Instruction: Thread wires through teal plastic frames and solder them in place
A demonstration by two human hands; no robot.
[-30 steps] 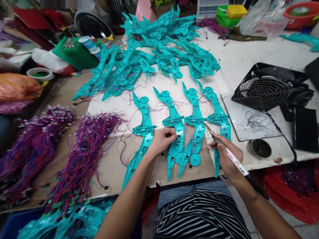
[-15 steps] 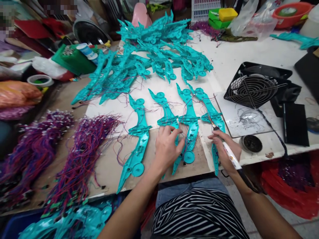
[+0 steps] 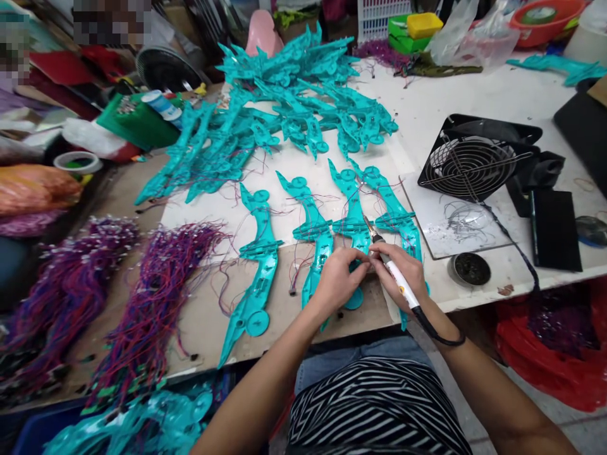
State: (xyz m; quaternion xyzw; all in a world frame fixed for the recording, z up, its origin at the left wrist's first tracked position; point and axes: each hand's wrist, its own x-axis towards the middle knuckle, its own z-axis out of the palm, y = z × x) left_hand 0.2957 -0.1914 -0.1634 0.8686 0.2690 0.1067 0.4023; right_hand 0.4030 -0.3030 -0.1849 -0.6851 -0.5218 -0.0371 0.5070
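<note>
Table (image 3: 441, 95): fan (image 3: 469, 167) at two o'clock. Iron (image 3: 401, 284) clamped in right hand (image 3: 411, 270), just brought to left hand (image 3: 339, 275), pinched, contents hidden; work seemingly shifted to third part (image 3: 355, 203).

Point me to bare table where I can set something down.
White tabletop lies mostly bare between the far teal pile, black fan and plastic bag. Crowded: the left side, with wire bundles, and the front middle, where left hand and right hand are close together over teal parts.
</note>
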